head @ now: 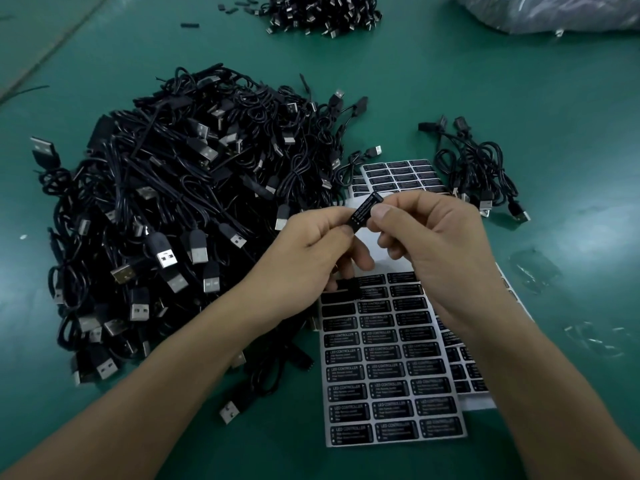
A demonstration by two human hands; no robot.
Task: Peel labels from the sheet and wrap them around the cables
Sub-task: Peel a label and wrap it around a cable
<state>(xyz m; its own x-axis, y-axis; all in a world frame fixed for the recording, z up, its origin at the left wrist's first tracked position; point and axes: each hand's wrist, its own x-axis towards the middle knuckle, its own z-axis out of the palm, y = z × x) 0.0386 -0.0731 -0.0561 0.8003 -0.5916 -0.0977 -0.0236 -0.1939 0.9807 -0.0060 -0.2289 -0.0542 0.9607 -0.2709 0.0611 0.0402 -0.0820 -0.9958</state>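
cables (166, 188) black | labels (388, 355) black, white print | table (450, 98) green

Cables at left, label sheets at centre and lower right, hands meeting above the sheets.

On the table (519, 98), the large cable pile (180, 216) fills the left half of the frame. Just right of it, the near label sheet (391, 372) runs down to the lower centre, with further sheets (464, 372) tucked under its right edge. Another sheet (401, 174) lies behind the hands. The left hand (311, 251) and right hand (436, 244) meet at centre, a label (365, 211) pinched between them. A small cable bunch (478, 171) sits at right of centre, a far pile (325, 12) at top centre, and a bag (554, 12) at upper right.
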